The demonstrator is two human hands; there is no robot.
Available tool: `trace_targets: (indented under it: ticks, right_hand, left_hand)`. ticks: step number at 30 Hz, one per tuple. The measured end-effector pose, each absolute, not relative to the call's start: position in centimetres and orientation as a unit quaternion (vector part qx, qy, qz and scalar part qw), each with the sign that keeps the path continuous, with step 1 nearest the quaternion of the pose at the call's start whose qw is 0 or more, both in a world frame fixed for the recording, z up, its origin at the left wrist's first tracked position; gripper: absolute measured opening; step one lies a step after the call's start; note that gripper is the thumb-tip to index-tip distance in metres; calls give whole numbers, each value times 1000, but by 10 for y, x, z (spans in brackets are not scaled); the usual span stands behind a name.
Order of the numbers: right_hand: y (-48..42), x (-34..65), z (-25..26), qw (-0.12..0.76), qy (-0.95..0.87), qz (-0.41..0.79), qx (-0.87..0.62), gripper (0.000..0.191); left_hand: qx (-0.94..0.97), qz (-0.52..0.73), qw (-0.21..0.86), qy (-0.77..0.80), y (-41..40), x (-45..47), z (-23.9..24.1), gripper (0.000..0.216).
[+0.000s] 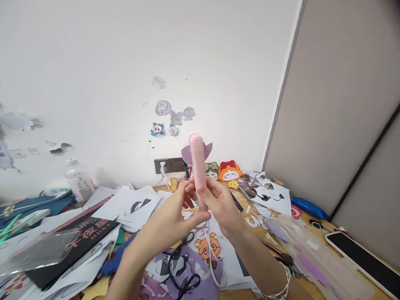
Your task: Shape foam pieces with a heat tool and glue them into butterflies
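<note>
A pink rod-shaped tool with a rounded, dotted top stands nearly upright before me. A white cord hangs below it. My right hand grips its lower part, thumb pressed on the near side. From the left, my left hand closes around the tool's base, with its thumb across the bottom end and its fingers partly hidden. Behind the tool's upper part shows a purple curved piece; what supports it is hidden. Beneath my hands lie an orange bear cutout and purple cut sheets.
Papers, a black folder and a clear bottle crowd the left. Rightward are a translucent sheet with purple pieces, a phone and scissors. A black cord lies in front; a wall socket is behind.
</note>
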State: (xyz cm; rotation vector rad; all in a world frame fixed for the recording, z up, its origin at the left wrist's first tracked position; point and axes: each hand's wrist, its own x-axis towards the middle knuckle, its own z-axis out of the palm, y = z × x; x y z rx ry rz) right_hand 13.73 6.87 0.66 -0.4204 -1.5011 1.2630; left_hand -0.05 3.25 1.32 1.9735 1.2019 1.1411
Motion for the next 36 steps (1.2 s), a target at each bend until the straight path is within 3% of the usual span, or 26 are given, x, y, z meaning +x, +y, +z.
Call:
trace_targets:
  ticks: [7, 13, 18, 24, 31, 36]
  right_hand:
    - [70, 133, 3, 559, -581, 560, -191, 34]
    - [70, 119, -12, 504, -624, 556, -217, 39]
    - [78, 121, -20, 398, -631, 639, -188, 48]
    - [92, 136, -14, 306, -701, 639, -87, 42]
    - [94, 140, -14, 285, -700, 654, -42, 43]
    - [96, 131, -25, 337, -613, 707, -104, 40]
  left_hand:
    - [652, 498, 365, 439, 47, 21, 2, 40]
    - [632, 447, 425, 470, 54, 11, -7, 1]
    - [633, 392, 487, 457, 62, -2, -20, 29]
    - [620, 368, 568, 396, 67, -11, -31, 29]
    - [581, 361, 664, 302, 69, 0, -39, 45]
    - [518, 427, 687, 280, 71, 10, -43, 55]
